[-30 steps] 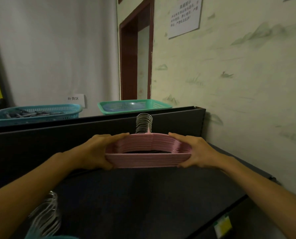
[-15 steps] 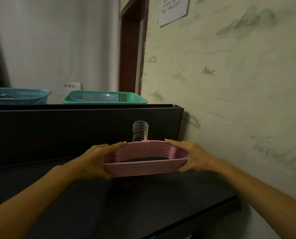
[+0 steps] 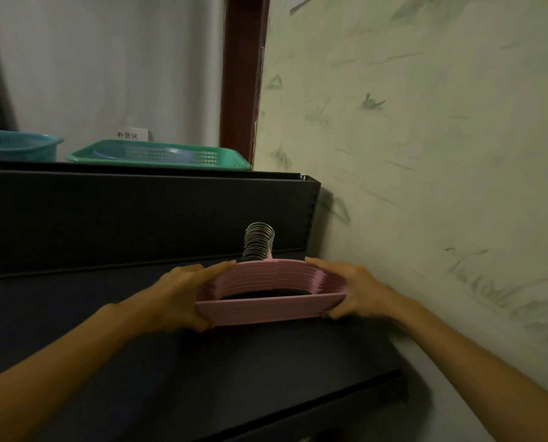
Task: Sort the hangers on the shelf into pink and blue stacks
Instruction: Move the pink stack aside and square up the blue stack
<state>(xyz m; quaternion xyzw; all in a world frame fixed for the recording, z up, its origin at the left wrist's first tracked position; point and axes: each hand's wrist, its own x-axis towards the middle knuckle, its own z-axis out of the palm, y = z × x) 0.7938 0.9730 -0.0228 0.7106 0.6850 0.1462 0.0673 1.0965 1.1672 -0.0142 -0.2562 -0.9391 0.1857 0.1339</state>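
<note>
A stack of several pink hangers [image 3: 268, 306] lies flat between my hands, low over the dark shelf [image 3: 234, 362] near its right end, close to the wall. Their metal hooks [image 3: 259, 240] stand bunched together behind the stack. My left hand [image 3: 183, 295] grips the stack's left end, thumb on top and fingers underneath. My right hand [image 3: 351, 290] grips the right end the same way. I cannot tell whether the stack touches the shelf. No blue hangers are in view.
The shelf's dark back panel [image 3: 138, 215] rises behind the stack. On top of it stand a green basket [image 3: 157, 154] and a blue basket [image 3: 14, 148]. A patterned wall [image 3: 426, 186] borders the shelf on the right. The shelf's front edge [image 3: 346, 400] runs below.
Both hands have carried the pink stack to the right and lower, toward the wall end of the shelf. The blue hangers seen at lower left a second ago have left the view.
</note>
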